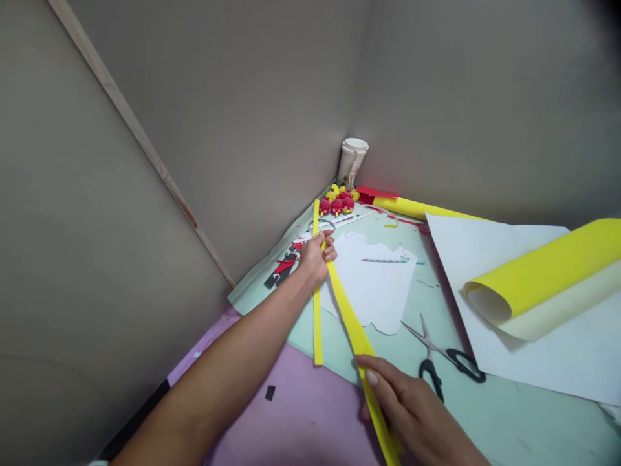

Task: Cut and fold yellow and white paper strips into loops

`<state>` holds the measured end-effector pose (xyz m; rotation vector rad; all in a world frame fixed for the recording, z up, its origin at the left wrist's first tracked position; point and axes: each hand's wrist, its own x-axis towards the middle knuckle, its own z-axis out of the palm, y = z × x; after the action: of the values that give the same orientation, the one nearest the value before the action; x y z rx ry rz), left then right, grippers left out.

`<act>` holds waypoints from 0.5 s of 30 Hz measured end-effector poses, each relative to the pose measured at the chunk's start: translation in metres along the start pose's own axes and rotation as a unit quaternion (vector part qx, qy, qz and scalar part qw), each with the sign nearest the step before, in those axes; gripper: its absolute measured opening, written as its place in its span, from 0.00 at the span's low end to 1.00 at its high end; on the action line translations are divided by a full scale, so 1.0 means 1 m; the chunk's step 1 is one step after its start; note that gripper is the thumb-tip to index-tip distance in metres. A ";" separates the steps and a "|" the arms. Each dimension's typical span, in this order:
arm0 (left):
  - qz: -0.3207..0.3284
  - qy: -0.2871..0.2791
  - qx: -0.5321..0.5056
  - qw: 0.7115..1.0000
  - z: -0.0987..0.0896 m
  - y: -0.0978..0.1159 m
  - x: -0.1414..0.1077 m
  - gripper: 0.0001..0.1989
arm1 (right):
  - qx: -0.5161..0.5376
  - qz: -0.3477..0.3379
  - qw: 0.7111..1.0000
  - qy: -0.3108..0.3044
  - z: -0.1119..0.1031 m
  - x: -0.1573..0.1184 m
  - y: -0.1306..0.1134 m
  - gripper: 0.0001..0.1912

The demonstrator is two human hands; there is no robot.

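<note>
A long yellow paper strip runs slantwise between my two hands. My left hand is closed on its far end, over the table. Closer to me, my right hand pinches the same strip between thumb and fingers, and the near end hangs past the bottom of the view. Another yellow strip lies on the table, partly hidden beneath my left hand and forearm. Just beyond my left hand is a ring-shaped object. Open-bladed scissors with black handles lie to the right of my right hand.
White cut paper holds a pencil. At right, a yellow paper roll rests on a white sheet. Small red and yellow round figures and a lidded cup stand in the corner. Black and red scraps lie left.
</note>
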<state>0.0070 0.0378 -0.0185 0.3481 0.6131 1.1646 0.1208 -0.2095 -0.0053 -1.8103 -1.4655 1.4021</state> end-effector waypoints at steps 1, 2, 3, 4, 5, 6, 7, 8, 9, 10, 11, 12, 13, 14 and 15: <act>0.000 -0.002 0.000 1.000 0.000 0.000 0.000 0.10 | -0.026 -0.012 1.000 0.008 -0.005 -0.002 -0.001 0.29; 0.001 -0.004 0.001 1.000 0.000 0.000 -0.001 0.09 | -0.051 -0.024 0.998 0.027 -0.010 -0.004 -0.002 0.27; 0.001 -0.006 0.002 1.000 0.000 0.000 -0.001 0.09 | -0.071 -0.034 0.996 0.052 -0.016 -0.005 -0.004 0.25; 0.001 -0.008 0.003 1.000 0.001 -0.001 -0.001 0.09 | -0.087 -0.043 0.992 0.078 -0.022 -0.006 -0.005 0.24; 0.001 -0.009 0.004 1.000 0.001 -0.002 -0.002 0.08 | -0.100 -0.052 0.988 0.106 -0.027 -0.006 -0.007 0.22; 0.001 -0.011 0.005 1.000 0.001 -0.002 -0.002 0.08 | -0.113 -0.062 0.984 0.127 -0.032 -0.004 -0.009 0.22; 0.001 -0.013 0.005 1.000 0.001 -0.003 -0.002 0.08 | -0.126 -0.071 0.979 0.144 -0.036 0.000 -0.013 0.21; 0.001 -0.015 0.006 1.000 0.001 -0.004 -0.003 0.07 | -0.137 -0.079 0.974 0.160 -0.039 0.006 -0.016 0.21; 0.001 -0.017 0.006 1.000 0.001 -0.005 -0.003 0.07 | -0.144 -0.084 0.972 0.165 -0.041 0.014 -0.021 0.22; 0.001 -0.019 0.007 1.000 0.001 -0.006 -0.003 0.07 | -0.144 -0.086 0.971 0.173 -0.041 0.023 -0.025 0.22; 0.002 -0.021 0.007 1.000 0.001 -0.006 -0.004 0.07 | -0.137 -0.086 0.971 0.177 -0.041 0.034 -0.030 0.22; 0.002 -0.022 0.008 1.000 0.001 -0.007 -0.004 0.07 | -0.127 -0.082 0.972 0.179 -0.039 0.046 -0.034 0.22; 0.003 -0.023 0.009 1.000 0.002 -0.007 -0.005 0.07 | -0.113 -0.084 0.975 0.170 -0.037 0.058 -0.037 0.23; 0.004 -0.024 0.010 1.000 0.002 -0.008 -0.005 0.07 | -0.098 -0.087 0.978 0.164 -0.035 0.070 -0.040 0.23; 0.005 -0.025 0.012 1.000 0.002 -0.008 -0.006 0.07 | -0.083 -0.086 0.980 0.160 -0.032 0.082 -0.042 0.24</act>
<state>0.0127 0.0296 -0.0198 0.3986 0.5827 1.1553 0.1235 -0.1130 0.0058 -1.8533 -1.5563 0.8800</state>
